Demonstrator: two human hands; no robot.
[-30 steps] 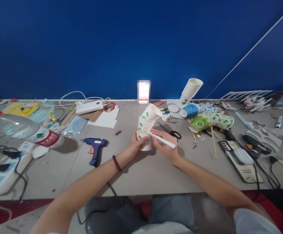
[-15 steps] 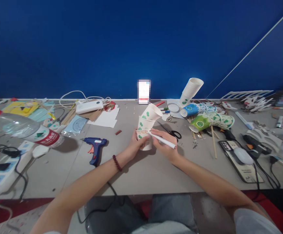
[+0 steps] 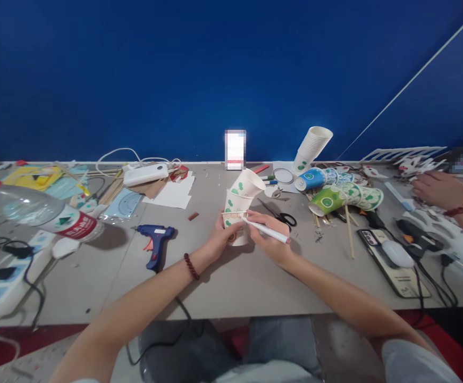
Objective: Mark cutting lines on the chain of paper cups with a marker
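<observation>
Three white paper cups (image 3: 240,196) with green leaf prints are joined into a bent column above the middle of the table. My left hand (image 3: 224,237) is closed around the lower cup from its left side. A white marker (image 3: 269,230) is pinched in my right hand (image 3: 273,246), its tip at the lower cup's side, just under the rim. Orange-brown patterning shows on that cup, partly hidden by my fingers. Left of the cups, a blue glue gun (image 3: 157,242) lies on the table. Black-handled scissors (image 3: 285,217) rest behind my right hand.
A water bottle (image 3: 43,210) and a power strip (image 3: 19,276) are at the left. At the right are a tall cup stack (image 3: 314,146), blue cups (image 3: 314,178), green cups (image 3: 330,201) and a phone (image 3: 390,266). A co-worker's hand (image 3: 434,187) reaches in from the right edge.
A co-worker's hand has come in at the far right, over the white cut pieces. My hands, the cups and the marker have barely shifted.
</observation>
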